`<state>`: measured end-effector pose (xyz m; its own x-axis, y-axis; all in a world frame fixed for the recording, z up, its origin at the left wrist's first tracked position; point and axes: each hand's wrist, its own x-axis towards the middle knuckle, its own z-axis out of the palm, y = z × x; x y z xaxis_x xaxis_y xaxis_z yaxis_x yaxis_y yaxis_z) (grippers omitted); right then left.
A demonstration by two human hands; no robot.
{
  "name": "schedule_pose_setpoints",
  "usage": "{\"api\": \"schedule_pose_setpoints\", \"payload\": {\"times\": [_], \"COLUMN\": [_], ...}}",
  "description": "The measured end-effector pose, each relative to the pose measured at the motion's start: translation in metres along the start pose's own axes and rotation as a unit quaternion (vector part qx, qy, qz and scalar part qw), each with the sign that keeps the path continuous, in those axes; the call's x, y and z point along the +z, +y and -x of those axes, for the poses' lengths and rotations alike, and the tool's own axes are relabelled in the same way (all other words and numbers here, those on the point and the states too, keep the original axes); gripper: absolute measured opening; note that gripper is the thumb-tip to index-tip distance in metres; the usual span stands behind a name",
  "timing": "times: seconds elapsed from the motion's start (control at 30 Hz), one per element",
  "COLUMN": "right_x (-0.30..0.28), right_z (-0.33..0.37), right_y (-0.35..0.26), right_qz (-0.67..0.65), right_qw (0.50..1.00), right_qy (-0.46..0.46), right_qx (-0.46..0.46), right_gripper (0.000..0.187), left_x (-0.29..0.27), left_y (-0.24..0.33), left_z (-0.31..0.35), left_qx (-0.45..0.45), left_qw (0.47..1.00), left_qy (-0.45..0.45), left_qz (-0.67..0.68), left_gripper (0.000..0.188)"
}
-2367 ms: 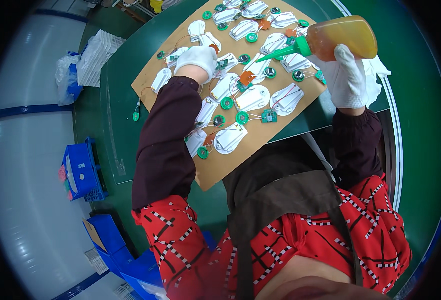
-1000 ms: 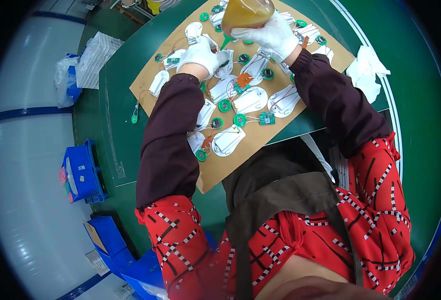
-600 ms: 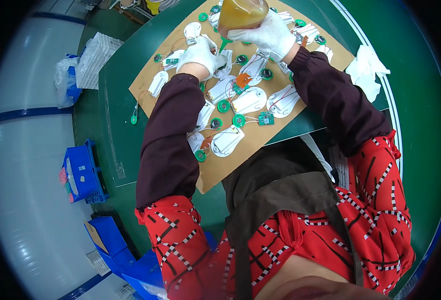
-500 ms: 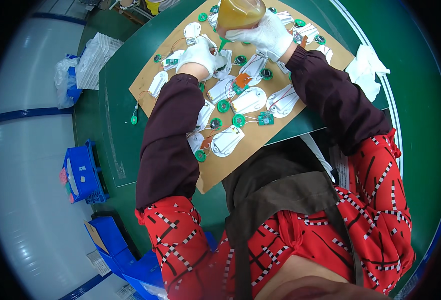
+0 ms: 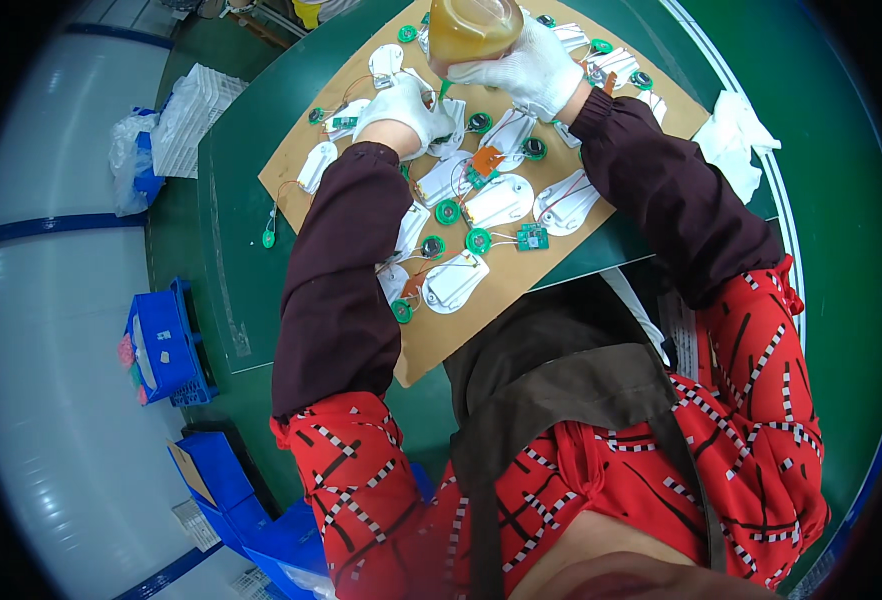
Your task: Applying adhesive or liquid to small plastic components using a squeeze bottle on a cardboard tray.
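Observation:
A brown cardboard sheet [image 5: 461,335] lies on the green table and carries several white plastic shells with green round parts and small green circuit boards wired to them. My right hand [image 5: 526,65], in a white glove, grips an amber squeeze bottle [image 5: 471,25] tipped down, its green nozzle pointing at a white shell [image 5: 448,132]. My left hand [image 5: 406,105], also gloved, presses on that shell right beside the nozzle tip. One shell [image 5: 456,280] lies nearest to me.
A crumpled white cloth [image 5: 736,140] lies on the green table [image 5: 251,200] at the right of the cardboard. White stacked trays [image 5: 191,115] and a plastic bag sit at the left end. Blue bins [image 5: 166,345] stand on the floor at the left.
My right hand swung the amber bottle from the right side of the cardboard over to the far middle, beside my left hand. Over the last second both hands have stayed almost still.

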<state>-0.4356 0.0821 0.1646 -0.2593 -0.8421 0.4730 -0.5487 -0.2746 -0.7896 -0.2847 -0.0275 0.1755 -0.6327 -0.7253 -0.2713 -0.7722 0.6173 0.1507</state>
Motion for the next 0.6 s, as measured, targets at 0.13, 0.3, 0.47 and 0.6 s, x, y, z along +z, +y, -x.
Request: {"api": "schedule_pose_setpoints", "payload": {"times": [0.13, 0.3, 0.47, 0.6], "right_x": [0.003, 0.002, -0.011, -0.011], "right_z": [0.005, 0.012, 0.017, 0.014], "right_y": [0.013, 0.017, 0.0, -0.002], "right_qz": [-0.148, -0.206, -0.235, -0.256], "right_qw": [0.986, 0.974, 0.967, 0.965], "right_qy": [-0.058, -0.066, -0.06, -0.045], "right_qx": [0.059, 0.065, 0.082, 0.045], "right_gripper": [0.058, 0.054, 0.055, 0.057], "left_x": [-0.002, -0.002, -0.006, -0.006], "left_y": [0.002, 0.007, 0.01, 0.01], "left_z": [-0.001, -0.002, -0.001, 0.0], "left_qx": [-0.002, -0.003, -0.012, -0.025], "left_qw": [1.0, 0.999, 0.999, 0.999], "left_qy": [-0.015, -0.008, -0.027, -0.029], "left_qz": [-0.009, -0.035, -0.024, -0.027], "left_gripper": [0.059, 0.063, 0.059, 0.059]}}
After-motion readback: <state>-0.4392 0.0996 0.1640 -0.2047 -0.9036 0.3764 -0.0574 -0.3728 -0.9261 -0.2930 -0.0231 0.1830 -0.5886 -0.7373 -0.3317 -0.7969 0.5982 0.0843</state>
